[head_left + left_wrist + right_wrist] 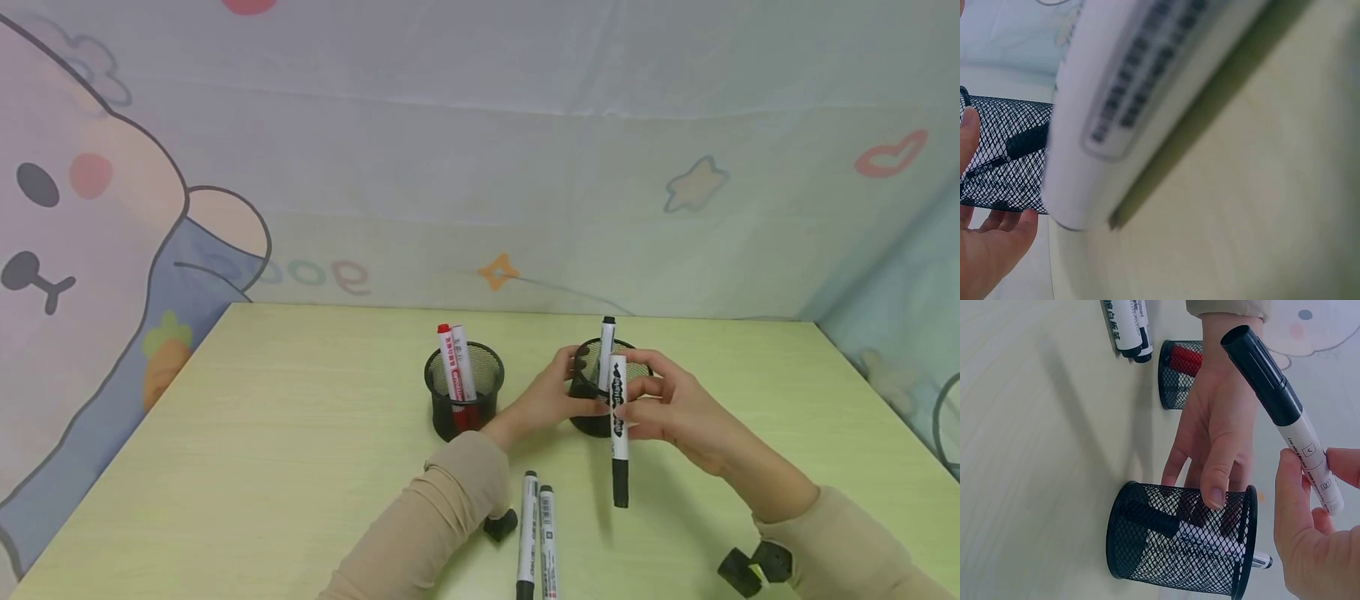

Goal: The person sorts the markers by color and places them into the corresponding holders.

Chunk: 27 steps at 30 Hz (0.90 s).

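My left hand (543,402) holds a black mesh pen cup (591,427) on the table, thumb and fingers around its wall. A white marker (606,342) stands in that cup; its black cap shows low behind the mesh (1124,550) in the right wrist view. My right hand (675,408) pinches a whiteboard marker (618,392) between thumb and fingers, just in front of the cup. This marker's black cap (1260,375) points down toward the table in the head view.
Left of the held cup stands another mesh cup (442,423) with a red-capped-down pair of markers (449,362). Two black-and-white markers (528,525) lie on the table (300,433) between my forearms. A patterned cloth (450,167) hangs behind.
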Tool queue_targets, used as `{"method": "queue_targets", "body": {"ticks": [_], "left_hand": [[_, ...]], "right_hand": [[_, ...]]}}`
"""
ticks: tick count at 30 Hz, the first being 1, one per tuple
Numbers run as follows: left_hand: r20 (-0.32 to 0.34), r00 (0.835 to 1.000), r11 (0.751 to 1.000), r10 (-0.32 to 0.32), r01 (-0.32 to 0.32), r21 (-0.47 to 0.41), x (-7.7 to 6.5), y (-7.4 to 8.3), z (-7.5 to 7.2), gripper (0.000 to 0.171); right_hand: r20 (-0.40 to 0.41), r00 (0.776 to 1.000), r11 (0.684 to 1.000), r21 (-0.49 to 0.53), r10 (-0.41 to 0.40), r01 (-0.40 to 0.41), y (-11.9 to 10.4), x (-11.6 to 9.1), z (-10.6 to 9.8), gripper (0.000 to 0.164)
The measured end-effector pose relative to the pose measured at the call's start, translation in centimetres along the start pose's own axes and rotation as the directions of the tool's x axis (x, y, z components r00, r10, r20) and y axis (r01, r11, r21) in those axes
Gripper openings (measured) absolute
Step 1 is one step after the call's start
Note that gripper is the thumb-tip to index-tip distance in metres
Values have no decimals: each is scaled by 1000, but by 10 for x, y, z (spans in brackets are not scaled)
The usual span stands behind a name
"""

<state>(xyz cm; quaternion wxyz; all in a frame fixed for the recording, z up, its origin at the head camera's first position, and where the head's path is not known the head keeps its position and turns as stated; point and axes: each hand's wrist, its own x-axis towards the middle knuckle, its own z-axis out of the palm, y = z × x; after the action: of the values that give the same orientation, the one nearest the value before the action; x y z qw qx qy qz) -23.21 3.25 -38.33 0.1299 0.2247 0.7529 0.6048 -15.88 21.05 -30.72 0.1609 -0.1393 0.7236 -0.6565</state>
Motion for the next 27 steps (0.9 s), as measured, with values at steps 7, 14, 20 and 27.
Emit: {"method": "queue_targets", "body": {"ticks": [7,14,20,27], "left_hand": [[1,1000,1000,-3,3,-12,0,0,0,83],[5,1000,1000,0,0,-28,-1,1,0,82],[4,1000,1000,-1,1,-27,-2,2,0,82],[0,1000,1000,-5,5,-15,-3,3,0,83]], "right_hand": [[-15,1000,1000,8,-1,1,-2,0,-2,59],[-25,1000,1000,8,-6,6,-4,2,-5,58],[-24,1000,1000,14,-12,12,-6,2,-6,57],[-27,999,1000,21,-23,23,-6,3,-10,55]]}}
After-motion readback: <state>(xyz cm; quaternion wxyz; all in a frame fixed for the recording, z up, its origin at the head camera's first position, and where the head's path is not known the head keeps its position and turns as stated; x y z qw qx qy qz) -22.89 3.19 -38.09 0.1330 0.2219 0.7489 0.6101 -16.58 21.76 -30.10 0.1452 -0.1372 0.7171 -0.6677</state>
